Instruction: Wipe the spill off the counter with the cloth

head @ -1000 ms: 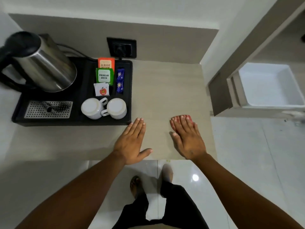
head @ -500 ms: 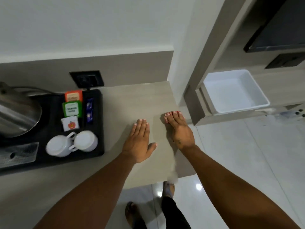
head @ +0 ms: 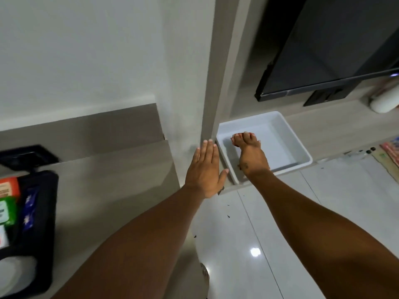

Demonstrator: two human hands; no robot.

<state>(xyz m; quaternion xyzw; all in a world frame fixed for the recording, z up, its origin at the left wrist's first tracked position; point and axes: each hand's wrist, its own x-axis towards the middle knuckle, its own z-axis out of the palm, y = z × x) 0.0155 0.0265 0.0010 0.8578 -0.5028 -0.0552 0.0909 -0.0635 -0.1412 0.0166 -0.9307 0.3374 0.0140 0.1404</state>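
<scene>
- Cloth (head: 233, 139): only a small red scrap visible, bunched under the fingertips of the right hand (head: 251, 155); texture, full extent and fold not resolvable.
- Cloth location: over the inside of the white tray (head: 300, 147), toward its near-left corner; in contact with the tray floor or held just above it — cannot tell.
- Right hand: back up, fingers curled down and drawn together onto the red scrap; grip hidden beneath the hand.
- Left hand (head: 205, 169): flat, fingers straight and together, thumb spread out to the side, nothing held; positioned past the right edge of the counter (head: 121, 175), fingertips in front of the wall column (head: 185, 117). Touching the column or hovering — cannot tell.
- Counter: pale wood-grain top, bare between the black tray (head: 46, 212) and its right edge; no spill distinguishable on it at this blur.
- Black tray at the counter's left, cut off by the frame edge: orange packet (head: 9, 188), green packet (head: 7, 209), blue sachets (head: 29, 210) smeared, lettering unreadable; white round shape (head: 15, 270) at lower left only partly in frame.
- Black wall socket (head: 26, 155) behind the counter, blurred.
- Dark screen (head: 336, 46) upper right, cropped by the top and right edges.
- Pale rounded object (head: 383, 102) at far right, cut off, unidentifiable.
</scene>
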